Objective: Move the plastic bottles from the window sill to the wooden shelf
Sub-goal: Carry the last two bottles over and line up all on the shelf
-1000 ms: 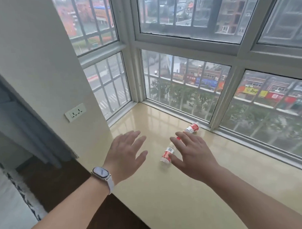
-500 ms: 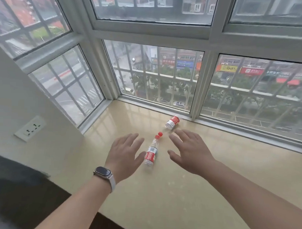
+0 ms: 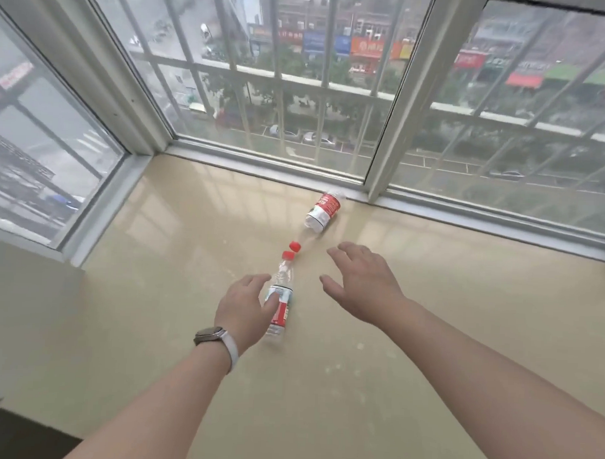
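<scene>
Glossy beige window sill (image 3: 191, 225) offers no grip, so the left hand (image 3: 243, 306), loosely curved against the near clear red-capped plastic bottle (image 3: 283, 273) lying on its side, perhaps not yet gripping, could roll it into the far matching bottle (image 3: 324, 209) while the right hand (image 3: 364, 283) hovers spread.

White window frames (image 3: 397, 129), barred railing (image 3: 299, 81), parked cars (image 3: 314, 137) and shop signs (image 3: 365, 48) outside

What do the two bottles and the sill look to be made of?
Near bottle and far bottle: thin clear plastic, glossy, since the surface beneath shows through their walls.
Sill: beige polished stone or glazed tile, and the look leaves open which. Its hard gloss mirrors the window bars.
</scene>
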A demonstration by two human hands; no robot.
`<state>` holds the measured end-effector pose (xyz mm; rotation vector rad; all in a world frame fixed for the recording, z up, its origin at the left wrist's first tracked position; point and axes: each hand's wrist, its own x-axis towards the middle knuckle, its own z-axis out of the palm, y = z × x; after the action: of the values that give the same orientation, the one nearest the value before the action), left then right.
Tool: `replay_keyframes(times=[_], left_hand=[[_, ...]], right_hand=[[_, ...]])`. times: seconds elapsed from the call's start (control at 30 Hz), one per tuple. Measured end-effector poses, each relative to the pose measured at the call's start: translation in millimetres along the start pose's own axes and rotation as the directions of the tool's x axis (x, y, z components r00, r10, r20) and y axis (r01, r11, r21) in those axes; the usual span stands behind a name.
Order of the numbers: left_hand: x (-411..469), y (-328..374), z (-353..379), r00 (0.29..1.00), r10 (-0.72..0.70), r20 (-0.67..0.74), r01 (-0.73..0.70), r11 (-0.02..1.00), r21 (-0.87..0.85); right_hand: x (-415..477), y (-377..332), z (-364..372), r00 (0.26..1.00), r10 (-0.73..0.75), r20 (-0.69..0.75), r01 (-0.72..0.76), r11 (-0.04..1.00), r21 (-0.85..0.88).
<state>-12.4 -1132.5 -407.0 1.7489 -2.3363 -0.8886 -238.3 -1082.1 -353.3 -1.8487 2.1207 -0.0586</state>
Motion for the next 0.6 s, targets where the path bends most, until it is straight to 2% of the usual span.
replay_keyframes(times=[0.1,0.2,0.4,0.6], left_hand=[[26,-13,26,0.974,-0.196,0.111,0.214,0.959,-0.187],[49,-28,46,0.907,-0.338,0.251,0.405,0.863,-0.302],[82,-44,81,0.871,-0.364,0.330,0.448,0.864,-0.230],[97,-49,103,0.867,-0.375,0.328,0.448,0.874,-0.186]], right_hand=[[34,9,23,0.986,0.156,0.052,-0.163,0.963,0.213],[72,19,45,0.931,0.339,0.132,-0.362,0.821,0.441],[140,35,90,0.822,0.520,0.232,-0.535,0.568,0.626],[192,39,129,0.767,0.577,0.282,-0.590,0.459,0.664]])
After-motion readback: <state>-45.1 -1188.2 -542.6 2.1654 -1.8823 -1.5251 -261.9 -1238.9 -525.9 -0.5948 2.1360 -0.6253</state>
